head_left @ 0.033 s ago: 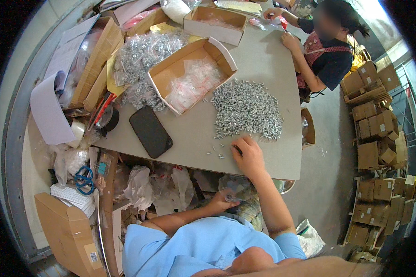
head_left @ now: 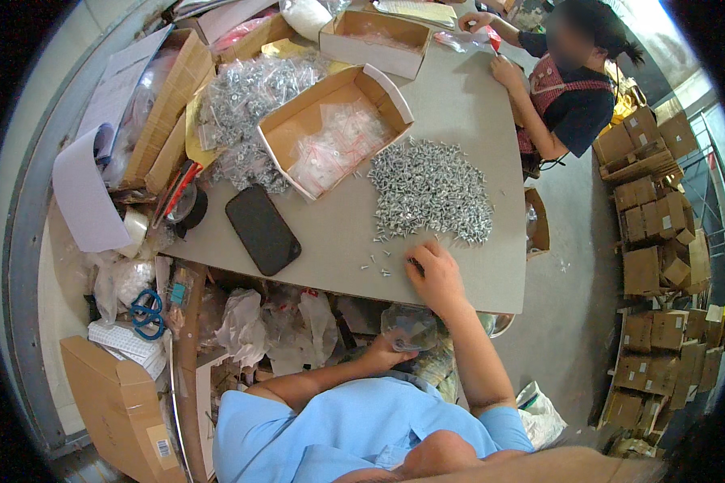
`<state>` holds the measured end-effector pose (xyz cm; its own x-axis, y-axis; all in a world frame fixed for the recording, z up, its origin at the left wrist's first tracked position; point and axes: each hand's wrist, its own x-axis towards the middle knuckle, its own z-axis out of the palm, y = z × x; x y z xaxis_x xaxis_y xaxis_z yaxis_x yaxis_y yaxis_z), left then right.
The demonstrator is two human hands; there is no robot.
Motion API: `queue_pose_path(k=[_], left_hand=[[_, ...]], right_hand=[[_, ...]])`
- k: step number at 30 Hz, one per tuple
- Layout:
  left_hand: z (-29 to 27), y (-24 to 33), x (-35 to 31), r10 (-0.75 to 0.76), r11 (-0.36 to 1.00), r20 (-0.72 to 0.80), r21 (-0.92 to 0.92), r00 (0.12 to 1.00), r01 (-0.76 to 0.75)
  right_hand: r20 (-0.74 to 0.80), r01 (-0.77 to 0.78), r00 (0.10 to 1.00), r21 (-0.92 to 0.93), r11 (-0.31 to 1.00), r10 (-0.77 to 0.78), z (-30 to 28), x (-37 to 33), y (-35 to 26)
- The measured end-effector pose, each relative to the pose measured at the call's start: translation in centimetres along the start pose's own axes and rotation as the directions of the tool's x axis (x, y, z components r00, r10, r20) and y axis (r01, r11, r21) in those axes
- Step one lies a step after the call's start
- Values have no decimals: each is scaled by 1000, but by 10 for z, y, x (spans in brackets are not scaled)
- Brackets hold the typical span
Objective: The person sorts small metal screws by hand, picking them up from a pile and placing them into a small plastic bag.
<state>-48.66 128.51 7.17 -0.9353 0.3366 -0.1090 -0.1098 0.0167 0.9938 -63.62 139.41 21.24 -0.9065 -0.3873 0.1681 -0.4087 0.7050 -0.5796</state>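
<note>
A broad heap of small silver screws [head_left: 431, 189] lies on the grey table, with a few loose ones [head_left: 385, 272] near its front edge. Just below the heap, my right hand [head_left: 437, 275] rests on the tabletop with its fingers curled down and drawn together. Whatever is under those fingertips is hidden. In front of the table edge, my left hand [head_left: 388, 352] grips a clear plastic container [head_left: 411, 328] held low, close to my body. Behind the screws stands an open cardboard box [head_left: 298, 129] with small clear bags [head_left: 342, 145] in it.
Left of the screws lies a black phone-like slab [head_left: 263, 230]. Bagged metal parts [head_left: 254, 92] are piled behind it. Blue-handled scissors [head_left: 147, 314] sit at the left. Another person [head_left: 568, 88] works at the table's far right. Stacked cartons [head_left: 656, 217] line the right side.
My right hand has shifted very slightly toward me at the front of the screw heap. My left hand and the container stay where they were.
</note>
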Motion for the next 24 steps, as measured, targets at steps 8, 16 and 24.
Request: queue_pose_path(k=[8, 16, 24], left_hand=[[5, 4, -3, -124, 992, -33, -7, 992, 124], [6, -8, -2, -186, 974, -55, 122, 981, 191], [7, -15, -1, -184, 982, 0, -45, 983, 183]], right_hand=[[515, -109, 855, 293, 950, -61, -33, -14, -9], [61, 216, 972, 136, 967, -226, 17, 13, -23], [12, 199, 979, 162, 966, -204, 20, 4, -16]])
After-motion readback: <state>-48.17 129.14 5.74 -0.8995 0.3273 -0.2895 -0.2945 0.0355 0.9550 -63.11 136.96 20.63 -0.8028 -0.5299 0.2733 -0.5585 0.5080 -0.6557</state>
